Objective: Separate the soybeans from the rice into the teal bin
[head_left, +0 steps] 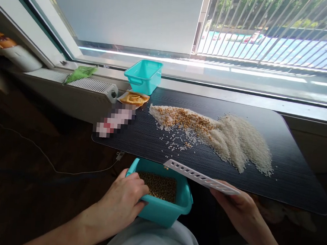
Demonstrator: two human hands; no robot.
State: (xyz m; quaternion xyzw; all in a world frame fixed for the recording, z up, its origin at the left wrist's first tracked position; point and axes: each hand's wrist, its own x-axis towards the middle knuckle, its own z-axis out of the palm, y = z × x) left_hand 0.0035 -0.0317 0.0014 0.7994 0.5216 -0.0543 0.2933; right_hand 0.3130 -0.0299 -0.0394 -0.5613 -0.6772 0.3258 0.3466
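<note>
My left hand (pixel 130 193) is closed around the left rim of a teal plastic bin (pixel 160 212), which sits at the table's near edge against my body. Inside lies a layer of brownish dried beans (pixel 159 185). My right hand (pixel 238 208) grips a white slotted plastic strip (pixel 196 175) by its right end; its left end reaches over the bin. A few pale beans show just below that left end. On the table, a long pile of white rice (pixel 235 138) stretches to the right, with yellow soybeans (pixel 183 118) mixed over its left part. Loose grains lie in front.
The dark table (pixel 282 186) stands by a window. Farther back are a second teal bin (pixel 145 76) and orange-yellow food on a wrapper (pixel 135 98). A blurred-out item (pixel 114 123) lies at the left edge. A green cloth (pixel 81 74) rests on the radiator (pixel 93 86); a cable hangs below.
</note>
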